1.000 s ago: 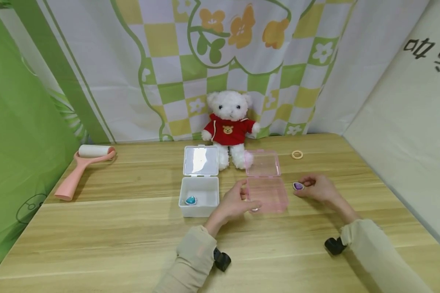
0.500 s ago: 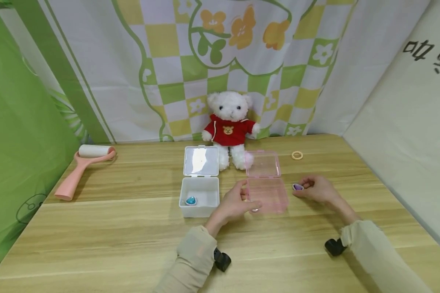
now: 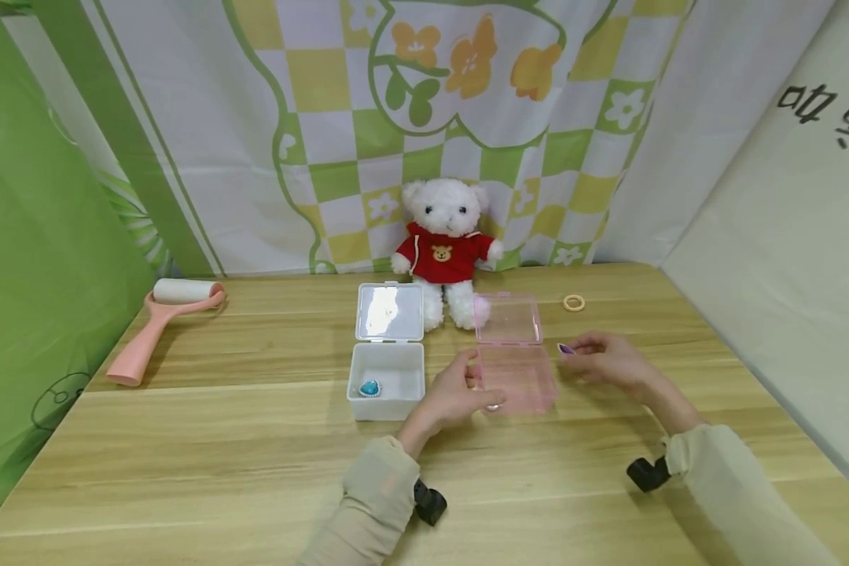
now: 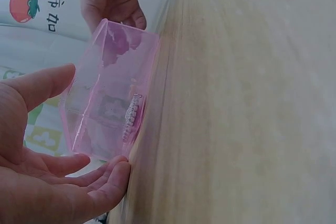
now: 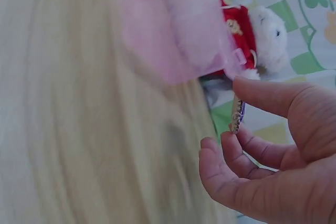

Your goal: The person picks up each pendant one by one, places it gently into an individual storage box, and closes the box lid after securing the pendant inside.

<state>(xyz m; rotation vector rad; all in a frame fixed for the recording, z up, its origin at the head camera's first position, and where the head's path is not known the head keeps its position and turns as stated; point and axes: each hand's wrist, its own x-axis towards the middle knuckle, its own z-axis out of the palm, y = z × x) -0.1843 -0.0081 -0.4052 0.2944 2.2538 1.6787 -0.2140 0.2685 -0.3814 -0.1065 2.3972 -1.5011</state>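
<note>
My left hand grips the left side of a clear pink plastic box, its lid folded back. Through the pink wall in the left wrist view, a silver bead-edged piece lies at the bottom, its face hidden. Between thumb and fingertips, my right hand pinches a purple gem with a beaded rim, just right of the pink box. The right wrist view shows this gem edge-on. To the left stands a white plastic box, lid back, with a teal gem inside.
A white teddy bear in a red hoodie sits behind the boxes against the patterned curtain. A small wooden ring lies at the back right. On the far left is a pink-handled lint roller. The wooden tabletop spreads in front.
My right hand has shifted slightly left and back toward the pink box, and the purple gem has turned more edge-on. The left hand stays on the box.
</note>
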